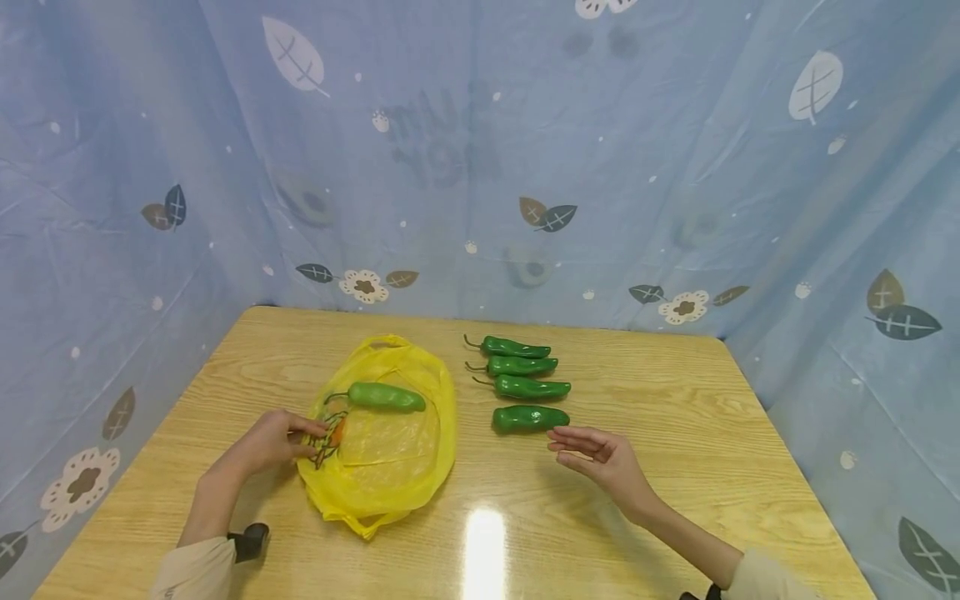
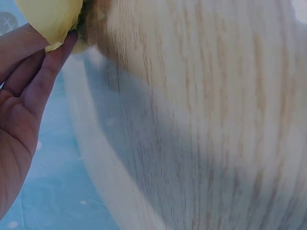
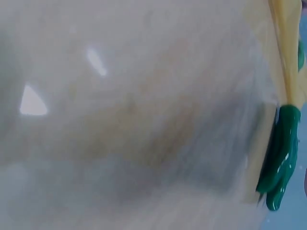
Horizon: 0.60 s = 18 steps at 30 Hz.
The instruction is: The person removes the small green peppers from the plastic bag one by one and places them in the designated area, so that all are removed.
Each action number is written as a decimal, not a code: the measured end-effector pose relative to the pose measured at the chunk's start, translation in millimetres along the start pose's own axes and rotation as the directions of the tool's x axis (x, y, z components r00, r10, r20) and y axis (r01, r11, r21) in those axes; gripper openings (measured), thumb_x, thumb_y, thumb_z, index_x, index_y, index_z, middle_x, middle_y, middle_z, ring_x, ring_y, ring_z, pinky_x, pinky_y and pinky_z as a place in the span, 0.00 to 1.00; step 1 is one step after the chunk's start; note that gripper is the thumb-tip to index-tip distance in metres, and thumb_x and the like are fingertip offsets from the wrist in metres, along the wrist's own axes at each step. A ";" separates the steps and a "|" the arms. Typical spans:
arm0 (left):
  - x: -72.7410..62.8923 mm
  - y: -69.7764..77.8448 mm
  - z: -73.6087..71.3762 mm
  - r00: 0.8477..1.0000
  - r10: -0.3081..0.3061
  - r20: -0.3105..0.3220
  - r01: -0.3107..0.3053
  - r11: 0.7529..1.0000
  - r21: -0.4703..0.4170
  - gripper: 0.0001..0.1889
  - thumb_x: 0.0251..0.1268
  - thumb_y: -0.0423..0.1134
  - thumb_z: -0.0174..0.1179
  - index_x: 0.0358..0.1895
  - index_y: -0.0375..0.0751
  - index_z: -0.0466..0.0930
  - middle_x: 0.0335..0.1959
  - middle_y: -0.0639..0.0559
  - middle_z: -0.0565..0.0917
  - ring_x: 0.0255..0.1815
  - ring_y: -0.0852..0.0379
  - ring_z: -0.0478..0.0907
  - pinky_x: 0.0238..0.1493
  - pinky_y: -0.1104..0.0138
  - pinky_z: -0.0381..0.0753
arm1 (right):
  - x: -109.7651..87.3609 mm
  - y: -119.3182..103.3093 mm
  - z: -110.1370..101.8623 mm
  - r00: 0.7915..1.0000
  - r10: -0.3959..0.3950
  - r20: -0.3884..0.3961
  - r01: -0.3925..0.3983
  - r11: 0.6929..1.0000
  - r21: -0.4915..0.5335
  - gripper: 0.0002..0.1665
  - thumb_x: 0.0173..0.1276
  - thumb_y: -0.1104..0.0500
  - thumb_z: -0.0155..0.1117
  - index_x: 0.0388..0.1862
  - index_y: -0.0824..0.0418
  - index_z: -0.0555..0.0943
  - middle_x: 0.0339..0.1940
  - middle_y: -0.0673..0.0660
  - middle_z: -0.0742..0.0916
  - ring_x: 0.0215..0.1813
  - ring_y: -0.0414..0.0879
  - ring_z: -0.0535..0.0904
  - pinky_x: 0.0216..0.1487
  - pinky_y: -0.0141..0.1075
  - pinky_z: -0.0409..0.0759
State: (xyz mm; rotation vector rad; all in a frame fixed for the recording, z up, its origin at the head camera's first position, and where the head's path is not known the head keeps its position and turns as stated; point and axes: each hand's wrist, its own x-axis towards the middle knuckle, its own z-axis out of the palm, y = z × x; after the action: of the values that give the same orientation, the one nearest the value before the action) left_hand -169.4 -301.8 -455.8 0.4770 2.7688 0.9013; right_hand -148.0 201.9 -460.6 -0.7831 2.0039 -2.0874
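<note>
A yellow plastic bag (image 1: 438, 467) lies spread on the table, its mouth facing up. My left hand (image 1: 266, 442) pinches the bag's left edge between thumb and fingers, beside a dark and orange print; the left wrist view shows the yellow film (image 2: 55, 19) at the fingertips. Within the bag's rim rests a light green pepper (image 1: 385, 397), its stem pointing left. To the right, a dark green pepper (image 1: 530, 419) lies crosswise, no stem showing. My right hand (image 1: 611, 467) hovers at that pepper's right end, fingers relaxed and holding nothing.
Behind that pepper, three more dark green peppers (image 1: 531, 387) lie in a row, stems to the left. The wooden table (image 1: 675, 400) is backed by a blue patterned curtain (image 1: 465, 150), which also hangs along both sides. Light glares off the tabletop near the front.
</note>
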 end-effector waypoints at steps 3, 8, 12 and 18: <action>0.0 -0.2 0.0 1.000 0.001 0.000 -0.001 1.000 -0.002 0.13 0.53 0.30 0.69 0.44 0.34 0.86 0.49 0.32 0.82 0.50 0.37 0.79 0.45 0.55 0.83 | -8.7 -1.0 7.3 1.000 0.018 0.000 -0.018 1.000 0.004 0.22 0.66 0.74 0.59 0.58 0.82 0.71 0.52 0.59 0.85 0.52 0.48 0.83 0.52 0.37 0.81; -0.7 -1.5 1.5 1.000 0.007 0.004 -0.007 1.000 -0.018 0.13 0.53 0.30 0.69 0.44 0.34 0.86 0.49 0.32 0.82 0.51 0.36 0.79 0.45 0.56 0.83 | -23.8 -8.8 17.4 0.997 0.075 0.004 -0.075 0.997 0.031 0.21 0.68 0.73 0.57 0.59 0.80 0.71 0.55 0.58 0.84 0.52 0.46 0.83 0.53 0.36 0.80; -0.6 -1.4 0.5 1.000 0.007 0.004 -0.007 1.000 -0.012 0.13 0.53 0.30 0.69 0.44 0.34 0.86 0.49 0.33 0.82 0.51 0.36 0.79 0.46 0.55 0.82 | -31.1 -21.5 25.4 0.992 0.126 0.006 -0.126 0.989 0.072 0.21 0.68 0.72 0.57 0.59 0.79 0.72 0.55 0.59 0.84 0.52 0.47 0.83 0.54 0.38 0.80; 0.5 -0.7 0.8 1.000 0.001 0.001 -0.001 1.000 -0.011 0.13 0.54 0.30 0.69 0.44 0.35 0.86 0.50 0.33 0.82 0.51 0.36 0.79 0.46 0.56 0.82 | -37.9 -39.6 36.7 0.980 0.181 0.085 -0.191 0.974 0.119 0.22 0.69 0.71 0.56 0.61 0.77 0.71 0.57 0.58 0.83 0.53 0.46 0.82 0.54 0.37 0.80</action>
State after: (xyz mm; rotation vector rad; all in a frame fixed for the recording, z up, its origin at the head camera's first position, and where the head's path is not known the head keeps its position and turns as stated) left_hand -169.8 -301.8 -456.9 0.4764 2.7608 0.9160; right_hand -89.0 190.3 -433.4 -0.6145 1.8099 -2.0254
